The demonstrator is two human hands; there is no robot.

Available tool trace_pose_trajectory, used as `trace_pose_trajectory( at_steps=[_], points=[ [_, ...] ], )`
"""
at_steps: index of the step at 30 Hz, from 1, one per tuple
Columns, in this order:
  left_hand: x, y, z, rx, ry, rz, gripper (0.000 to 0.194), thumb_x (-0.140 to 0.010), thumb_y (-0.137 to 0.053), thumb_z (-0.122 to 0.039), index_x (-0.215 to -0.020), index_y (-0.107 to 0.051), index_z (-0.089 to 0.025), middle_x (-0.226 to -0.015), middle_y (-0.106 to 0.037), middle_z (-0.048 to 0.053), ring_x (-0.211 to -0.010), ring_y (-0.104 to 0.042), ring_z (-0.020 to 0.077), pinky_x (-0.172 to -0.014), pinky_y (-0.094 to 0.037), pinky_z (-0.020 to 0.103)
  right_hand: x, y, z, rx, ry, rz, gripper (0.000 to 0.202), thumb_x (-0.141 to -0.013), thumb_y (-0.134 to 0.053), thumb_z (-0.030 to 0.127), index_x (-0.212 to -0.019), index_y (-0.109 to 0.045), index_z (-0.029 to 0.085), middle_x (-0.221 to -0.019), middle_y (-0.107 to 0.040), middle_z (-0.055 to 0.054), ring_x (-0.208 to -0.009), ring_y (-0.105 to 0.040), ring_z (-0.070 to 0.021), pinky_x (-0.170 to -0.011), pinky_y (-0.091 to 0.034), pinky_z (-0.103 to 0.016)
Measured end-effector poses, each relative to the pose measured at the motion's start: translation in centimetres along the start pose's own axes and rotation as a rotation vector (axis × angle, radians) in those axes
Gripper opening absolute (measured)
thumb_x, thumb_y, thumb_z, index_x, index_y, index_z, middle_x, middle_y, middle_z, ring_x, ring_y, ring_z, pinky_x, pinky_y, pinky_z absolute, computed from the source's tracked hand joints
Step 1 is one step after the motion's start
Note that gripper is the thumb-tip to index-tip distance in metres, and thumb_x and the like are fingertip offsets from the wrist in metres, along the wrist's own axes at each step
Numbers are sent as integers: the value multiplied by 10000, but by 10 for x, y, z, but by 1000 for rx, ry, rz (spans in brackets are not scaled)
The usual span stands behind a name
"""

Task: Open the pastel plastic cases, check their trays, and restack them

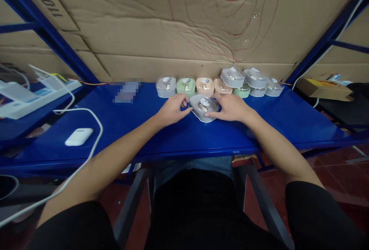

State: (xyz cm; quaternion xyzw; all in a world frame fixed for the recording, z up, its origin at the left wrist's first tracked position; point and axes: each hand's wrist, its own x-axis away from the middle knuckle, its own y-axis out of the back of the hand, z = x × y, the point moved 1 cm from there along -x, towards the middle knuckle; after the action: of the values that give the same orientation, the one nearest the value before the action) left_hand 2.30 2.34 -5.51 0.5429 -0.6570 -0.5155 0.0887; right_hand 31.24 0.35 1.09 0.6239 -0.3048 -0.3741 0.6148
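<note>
My right hand (232,107) grips the right side of a small grey plastic box (198,105) with a clear lid and a round white label, its thumb along the near edge. This box is tilted a little at the front of a row of similar boxes. To its left, my left hand (173,109) has its thumb and fingers apart, the tips close to the box; whether they touch it is unclear. Behind stand another grey box (166,87), a green box (185,87) and a peach box (205,87). Two grey boxes (233,77) lie stacked on others at the right.
The blue table (138,136) backs onto a cardboard wall (144,30). A white earbud case (78,137) and a white cable (98,121) lie on the left, near a power strip (43,96). An open cardboard box (325,90) stands at the right.
</note>
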Motion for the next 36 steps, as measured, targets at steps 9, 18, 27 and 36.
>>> trace_pose_trajectory(
  at_steps=[9,18,27,36],
  points=[
    [-9,35,16,-291,209,-154,508,-1021,-739,-397,-1491,-697,-208,-1623,-620,206,-1572,-551,438,-1369,-435,600,-5,-12,-19,22,68,-186,530,-954,-680,315,-1455,-728,151,-1467,-711,-246,-1392,-667,-506,-1177,-571,-679],
    [-14,40,36,-414,343,28,838,-984,-759,-557,-1755,-591,-276,-1949,-283,218,-1785,-239,571,-1397,-303,746,-7,-14,-4,5,65,-168,575,-1053,-635,425,-1497,-722,70,-1457,-706,-290,-1358,-690,-498,-1187,-552,-657],
    [-13,52,34,-466,596,-222,842,-977,-791,-629,-1629,-584,-138,-1670,-535,355,-1612,-451,636,-1316,-402,776,-8,-18,-7,-35,70,-232,515,-1053,-646,439,-1444,-742,118,-1409,-727,-263,-1304,-700,-488,-1135,-570,-662],
    [-15,55,54,-369,719,-153,1041,-903,-865,-590,-1700,-445,-68,-1705,-539,380,-1590,-589,569,-1304,-505,663,-10,-25,0,-88,88,-346,584,-1012,-792,554,-1455,-741,176,-1452,-684,-248,-1372,-667,-513,-1105,-600,-683]
  ],
)
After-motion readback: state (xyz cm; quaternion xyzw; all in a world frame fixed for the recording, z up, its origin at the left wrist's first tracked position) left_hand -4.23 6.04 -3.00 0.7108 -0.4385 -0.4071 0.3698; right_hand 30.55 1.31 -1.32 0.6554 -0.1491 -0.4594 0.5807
